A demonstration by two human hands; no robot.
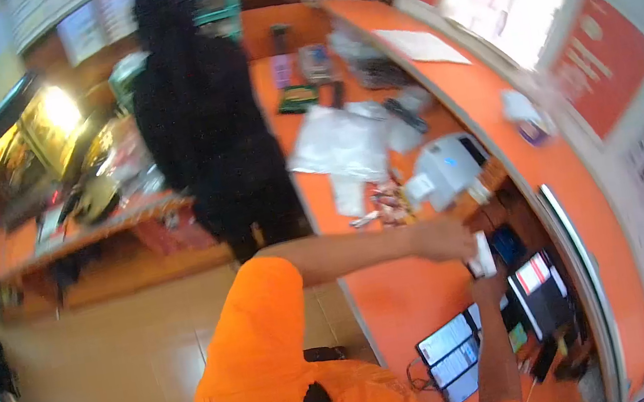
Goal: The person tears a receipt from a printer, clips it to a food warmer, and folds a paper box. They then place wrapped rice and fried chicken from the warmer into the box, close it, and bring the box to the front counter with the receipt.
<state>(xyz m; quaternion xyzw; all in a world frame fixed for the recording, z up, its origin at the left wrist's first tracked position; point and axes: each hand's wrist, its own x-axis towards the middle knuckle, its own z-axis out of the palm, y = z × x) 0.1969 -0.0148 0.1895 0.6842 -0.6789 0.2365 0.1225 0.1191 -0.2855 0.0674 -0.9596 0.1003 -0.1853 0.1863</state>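
My left hand (444,240) reaches across the orange counter (394,282) with its fingers closed on a small white item (482,255), which looks like a folded paper slip. Close below it, my right hand (487,287) meets the other end of the same white item; its fingers are blurred and partly hidden. Under my right forearm lie several phone-like devices with lit screens (451,361), side by side. A black case with a red and white label (534,277) sits just right of my right hand, and a dark blue object (506,243) lies beyond the white item.
A grey-white machine, perhaps a printer (452,168), stands farther along the counter, near white plastic bags (346,142) and small red packets (391,202). A person in black (208,118) stands to the left. A raised orange ledge (586,218) borders the right side.
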